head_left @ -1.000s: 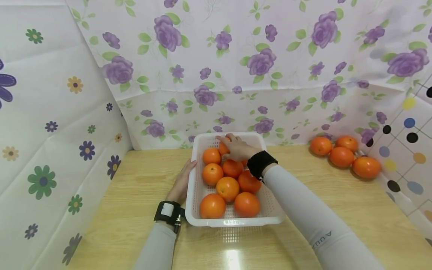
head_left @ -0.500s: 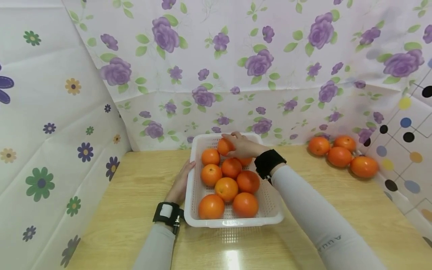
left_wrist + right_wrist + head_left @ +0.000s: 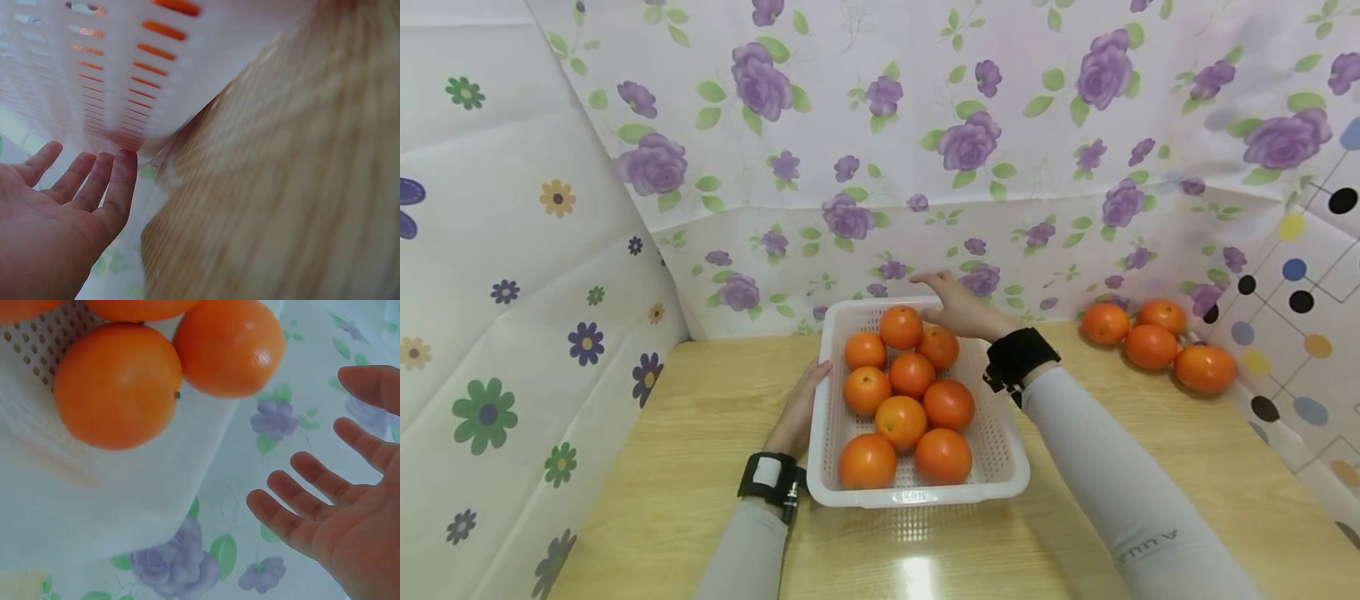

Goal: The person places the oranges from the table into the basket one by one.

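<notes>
A white plastic basket (image 3: 917, 497) with slotted walls holds several oranges (image 3: 901, 422). My left hand (image 3: 796, 415) rests against the basket's left side; in the left wrist view its fingers (image 3: 125, 169) are extended, tips right at the slotted wall. Over the back right corner of the basket hovers my right hand (image 3: 961, 307), with nothing in it. Its fingers (image 3: 275, 509) are spread apart in the right wrist view. Nearest to it are the orange at the back (image 3: 901, 327) and another orange (image 3: 938, 347) just to the right.
Several more oranges (image 3: 1152, 347) lie in a group at the table's back right, by the wall. The wooden table (image 3: 730, 375) meets a flower-printed sheet (image 3: 820, 242) behind the basket. Patterned sheets also line the left and right sides.
My right hand has let go of the orange at the back of the basket and moved up and to the right, its fingers opening. The left hand stays at the basket's side.
</notes>
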Motion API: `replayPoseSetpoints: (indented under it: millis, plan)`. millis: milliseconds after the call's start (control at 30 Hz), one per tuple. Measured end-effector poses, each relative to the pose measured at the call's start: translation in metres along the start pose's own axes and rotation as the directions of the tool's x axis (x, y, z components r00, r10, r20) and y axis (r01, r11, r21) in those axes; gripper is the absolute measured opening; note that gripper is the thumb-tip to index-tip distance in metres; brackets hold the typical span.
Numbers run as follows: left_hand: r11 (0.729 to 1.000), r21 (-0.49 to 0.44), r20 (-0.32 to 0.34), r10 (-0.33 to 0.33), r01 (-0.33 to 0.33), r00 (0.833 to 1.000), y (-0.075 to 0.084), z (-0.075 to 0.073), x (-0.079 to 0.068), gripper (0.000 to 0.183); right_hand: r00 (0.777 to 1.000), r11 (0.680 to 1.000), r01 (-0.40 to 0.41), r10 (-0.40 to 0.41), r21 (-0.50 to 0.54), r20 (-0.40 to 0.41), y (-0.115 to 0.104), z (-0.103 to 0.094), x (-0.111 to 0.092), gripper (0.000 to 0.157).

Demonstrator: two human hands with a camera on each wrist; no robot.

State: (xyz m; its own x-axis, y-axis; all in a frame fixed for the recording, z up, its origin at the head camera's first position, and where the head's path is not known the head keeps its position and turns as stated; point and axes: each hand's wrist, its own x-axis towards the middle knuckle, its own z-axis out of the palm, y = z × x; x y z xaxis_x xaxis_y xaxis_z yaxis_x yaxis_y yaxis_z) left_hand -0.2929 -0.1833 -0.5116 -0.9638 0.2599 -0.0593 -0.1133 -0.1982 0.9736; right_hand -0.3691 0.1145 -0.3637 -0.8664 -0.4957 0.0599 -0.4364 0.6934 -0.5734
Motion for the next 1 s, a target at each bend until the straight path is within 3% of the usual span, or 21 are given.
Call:
replayPoseSetpoints:
  millis: [233,433,567,733,1000]
  plan:
    - [1.0,-0.003,0.008,0.006,-0.006,1.0,0.0,0.001,0.0,0.071,0.988,0.997,0.032,-0.021,0.068,-0.15,0.015,-0.013,-0.01,0.049]
    - [1.0,-0.007,-0.002,-0.006,0.006,1.0,0.0,0.001,0.0,0.069,0.937,0.992,0.066,-0.025,0.105,-0.349,0.032,-0.022,-0.021,0.039]
    - [1.0,-0.004,0.002,-0.005,0.005,1.0,0.0,0.001,0.0,0.069,0.904,0.991,0.064,-0.008,0.118,-0.427,0.045,-0.029,-0.029,0.036]
    - [1.0,-0.015,0.015,0.003,-0.003,1.0,0.0,0.001,0.0,0.069,0.88,0.993,0.03,0.029,0.116,-0.474,0.061,-0.036,-0.042,0.032]
    - [1.0,-0.025,0.009,-0.01,0.01,1.0,-0.001,0.001,0.001,0.071,0.873,0.988,-0.076,0.132,0.136,-0.469,0.077,-0.047,-0.064,0.033]
